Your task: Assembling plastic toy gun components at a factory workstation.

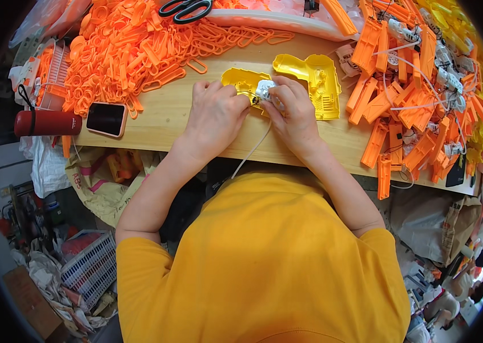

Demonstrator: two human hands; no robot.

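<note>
The right hand [295,111] pinches a rounded white plastic part [264,90] at the right end of a hollow yellow shell [242,75]. The left hand [216,114] curls by thin wires [245,92]; I can't tell its grip.

On my feed I count two hands [214,114] [296,111], two yellow shells [245,75] [324,88], one held white unit [264,89], one phone [106,119], one flask [48,123], one pair of scissors [180,15]. Orange clips [121,57] and orange cases [413,120] overlap too much for me to number from here.
</note>
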